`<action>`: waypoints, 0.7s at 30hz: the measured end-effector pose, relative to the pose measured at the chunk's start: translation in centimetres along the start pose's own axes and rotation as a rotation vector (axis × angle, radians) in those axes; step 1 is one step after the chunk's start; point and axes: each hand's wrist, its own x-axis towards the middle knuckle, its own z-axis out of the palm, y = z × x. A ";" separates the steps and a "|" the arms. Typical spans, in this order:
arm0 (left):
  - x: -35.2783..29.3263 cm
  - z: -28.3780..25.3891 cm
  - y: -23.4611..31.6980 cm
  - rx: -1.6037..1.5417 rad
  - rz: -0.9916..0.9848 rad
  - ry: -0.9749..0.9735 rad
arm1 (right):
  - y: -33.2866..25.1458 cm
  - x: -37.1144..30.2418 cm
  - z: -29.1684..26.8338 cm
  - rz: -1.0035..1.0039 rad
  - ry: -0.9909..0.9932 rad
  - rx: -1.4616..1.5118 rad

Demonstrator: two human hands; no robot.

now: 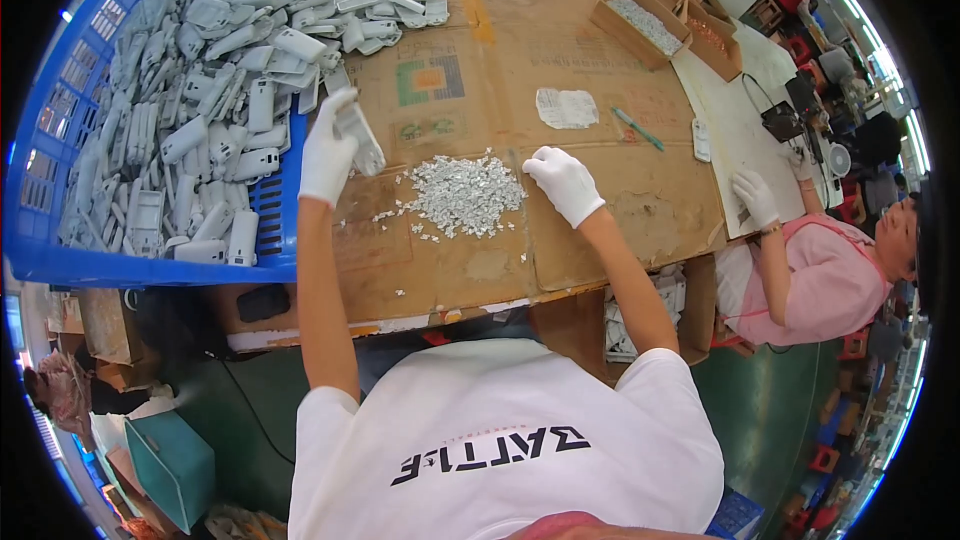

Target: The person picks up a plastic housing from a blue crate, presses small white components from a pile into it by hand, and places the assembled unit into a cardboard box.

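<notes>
In a white glove, my left hand is closed round a pale grey plastic housing, held tilted above the cardboard-covered table. My right hand, also gloved, hovers just right of a heap of small silvery metal pieces. Its fingertips are drawn together; anything between them is too small to make out. A few stray pieces lie scattered to the heap's left and front. Left of my left hand, a large blue crate is piled high with similar plastic housings.
More housings spill onto the far left of the cardboard. A crumpled paper and a green pen lie right of centre. Boxes of small parts stand at the far right. A co-worker in pink sits at the right.
</notes>
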 end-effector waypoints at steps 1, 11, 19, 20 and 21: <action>-1.8 -0.8 -0.8 -0.057 -0.023 -0.020 | -0.2 0.0 -0.1 -0.013 0.007 -0.002; -13.5 0.6 0.1 -1.420 -0.714 -0.200 | 0.1 1.7 -1.9 0.114 -0.329 0.132; -15.9 4.1 3.1 -1.193 -0.550 0.015 | -3.2 -0.7 -0.1 0.178 0.224 0.195; -15.8 4.4 3.4 -1.192 -0.550 0.020 | -4.1 -0.8 -0.4 0.228 0.331 0.314; -15.7 4.5 3.8 -1.226 -0.553 -0.030 | -5.1 -0.8 -0.6 0.225 0.328 0.321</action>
